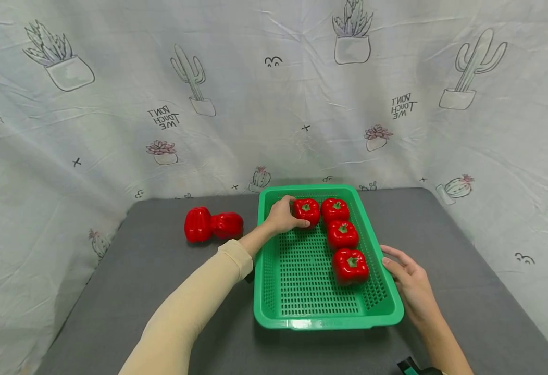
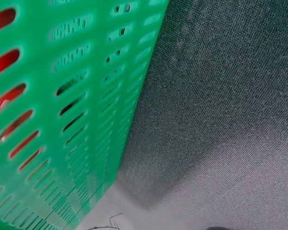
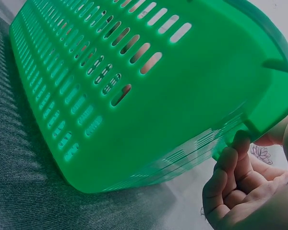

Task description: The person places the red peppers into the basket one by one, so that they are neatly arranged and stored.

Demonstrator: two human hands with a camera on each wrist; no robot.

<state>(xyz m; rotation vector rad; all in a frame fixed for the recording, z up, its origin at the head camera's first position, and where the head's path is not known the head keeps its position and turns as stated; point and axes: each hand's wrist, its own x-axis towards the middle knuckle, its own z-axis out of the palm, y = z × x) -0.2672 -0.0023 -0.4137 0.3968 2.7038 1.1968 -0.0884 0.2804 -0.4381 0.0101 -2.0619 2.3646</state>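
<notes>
Inside a green plastic basket, my left hand holds a red bell pepper near the far left corner, with the thumb at its near side and the fingers behind. Three more bell peppers stand stem up in a row along the basket's right part, the nearest pepper closest to me. My right hand grips the basket's right rim, the thumb over it; in the right wrist view its curled fingers are under the rim. The left wrist view has only the slotted basket wall, with the hand hidden.
To the left of the basket, two red bell peppers lie on their sides on the grey tabletop: one pepper touches the other pepper. A white cloth with cactus drawings hangs behind and beside the table.
</notes>
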